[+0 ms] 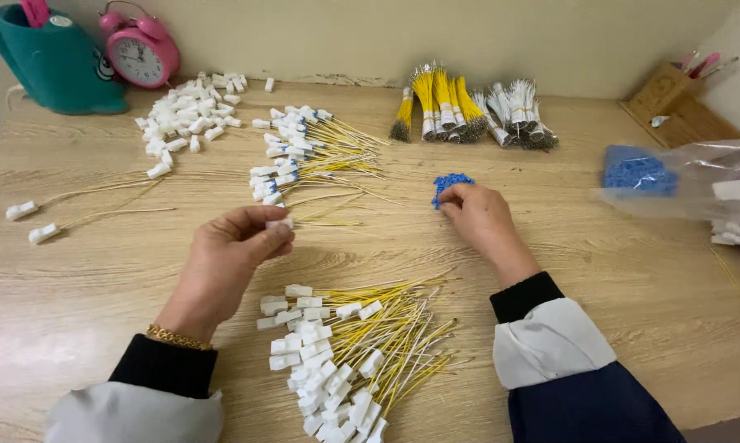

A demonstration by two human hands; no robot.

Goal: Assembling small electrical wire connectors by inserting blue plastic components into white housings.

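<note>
Above the near pile of wired connectors (pixel 345 361), my left hand (pixel 230 254) pinches one white connector (pixel 280 222); my right hand (pixel 478 215), fingers closed, picks at the blue pieces (pixel 450 184).

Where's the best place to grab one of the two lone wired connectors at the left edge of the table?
Take the lower lone connector by its white plug block, pinching across its sides from above. The block is the only stiff, chunky part; its thin yellow wires trail off to the right and would likely bend or slip. It lies apart from the other one, so fingers have room.
</note>
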